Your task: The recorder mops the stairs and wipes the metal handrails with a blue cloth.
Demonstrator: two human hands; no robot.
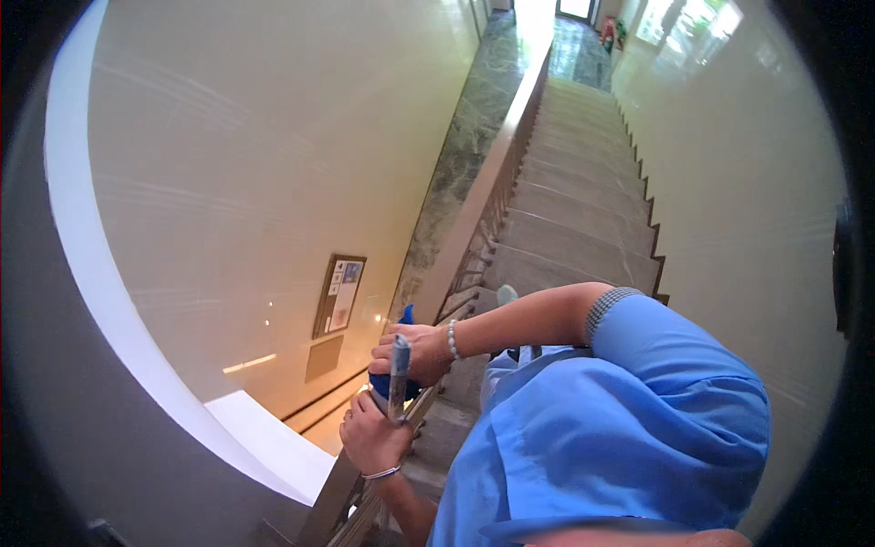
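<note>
My right hand (422, 352), with a beaded bracelet at the wrist, presses on a bunched blue cloth (407, 314) over the stair handrail (448, 263). Parts of the cloth show on both sides of the fingers. Below it, my left hand (376, 437), with a bangle and a ring, is curled at the rail. A narrow grey stick-shaped tool (398, 376), its upper end bluish, stands up from between this hand's thumb and fingers and overlaps the right hand in the view. What the left fingertips touch is hidden.
Stone steps (574, 225) run along the railing on my side. Beyond the rail, the stairwell drops towards a lit lower level, and a framed notice board (340, 295) hangs on the pale wall (273, 171). A door (575, 8) and red objects (608, 33) are at the far end.
</note>
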